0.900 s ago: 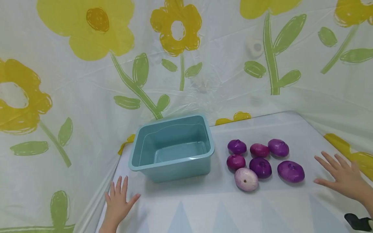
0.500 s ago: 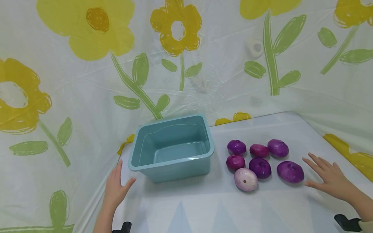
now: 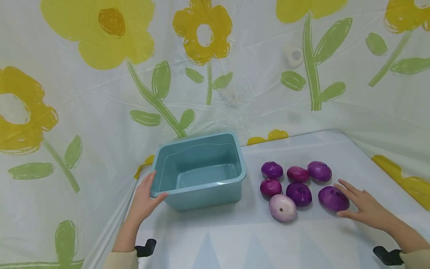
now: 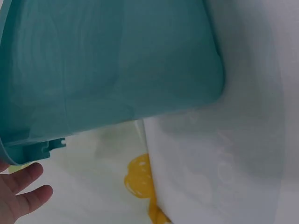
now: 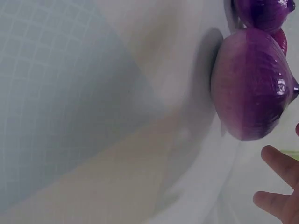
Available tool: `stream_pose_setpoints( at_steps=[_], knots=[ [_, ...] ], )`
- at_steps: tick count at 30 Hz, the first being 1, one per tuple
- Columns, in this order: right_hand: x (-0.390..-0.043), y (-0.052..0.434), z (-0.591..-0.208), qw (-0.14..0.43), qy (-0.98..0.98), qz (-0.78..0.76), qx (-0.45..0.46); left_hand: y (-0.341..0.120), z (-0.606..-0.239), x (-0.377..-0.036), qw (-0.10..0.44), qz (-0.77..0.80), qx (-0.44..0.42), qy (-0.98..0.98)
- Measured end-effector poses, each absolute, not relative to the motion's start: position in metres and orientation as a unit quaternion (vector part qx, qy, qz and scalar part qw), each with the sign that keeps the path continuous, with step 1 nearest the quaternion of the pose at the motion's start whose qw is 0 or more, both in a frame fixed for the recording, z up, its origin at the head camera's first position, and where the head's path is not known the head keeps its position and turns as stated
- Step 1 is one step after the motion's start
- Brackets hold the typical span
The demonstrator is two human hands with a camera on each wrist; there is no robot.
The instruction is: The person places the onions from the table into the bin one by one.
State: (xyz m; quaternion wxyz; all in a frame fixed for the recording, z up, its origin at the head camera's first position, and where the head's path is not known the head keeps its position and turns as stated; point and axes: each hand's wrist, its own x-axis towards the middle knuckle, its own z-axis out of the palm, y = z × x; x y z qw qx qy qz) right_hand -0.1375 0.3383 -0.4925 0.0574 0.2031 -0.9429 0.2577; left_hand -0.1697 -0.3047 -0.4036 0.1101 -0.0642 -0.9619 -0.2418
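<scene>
A teal plastic bin (image 3: 198,186) stands empty on the white-covered table (image 3: 242,239). My left hand (image 3: 147,195) touches the bin's front left corner, thumb on the front wall, fingers along the left rim. In the left wrist view the bin (image 4: 117,70) fills the frame and my fingertips (image 4: 23,191) show below its rim. Right of the bin lie several purple onions (image 3: 299,193) and one pale onion (image 3: 283,207). My right hand (image 3: 357,202) is spread beside the largest purple onion (image 3: 330,198), fingertips at its right side. The right wrist view shows that onion (image 5: 252,88) close to my fingers (image 5: 280,186).
A sheet printed with yellow flowers (image 3: 201,33) hangs behind and on both sides of the table. The table's left edge runs just beside the bin. Bare cloth lies in front of the bin and the onions.
My left hand moved forward from the table to the bin's front left corner. My right hand slid left across the table up to the largest purple onion. Nothing else moved.
</scene>
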Motion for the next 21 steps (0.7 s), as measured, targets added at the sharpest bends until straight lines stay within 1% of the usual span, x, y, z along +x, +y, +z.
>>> stream_pose_setpoints(
  at_steps=[5, 12, 17, 21],
  knots=[
    [-0.139, 0.333, -0.491, 0.057, -0.942, 0.260, 0.205, -0.301, -0.405, -0.175, 0.072, -0.241, -0.047, -0.967],
    [-0.143, 0.327, -0.489, 0.073, -0.949, 0.223, 0.209, -0.299, -0.406, -0.174, 0.068, -0.243, -0.034, -0.967],
    [-0.148, 0.329, -0.491, 0.072, -0.953, 0.201, 0.215, -0.300, -0.405, -0.175, 0.046, -0.237, -0.028, -0.970],
    [-0.152, 0.334, -0.495, 0.068, -0.949, 0.217, 0.219, -0.301, -0.402, -0.175, 0.028, -0.235, -0.022, -0.971]
  ],
)
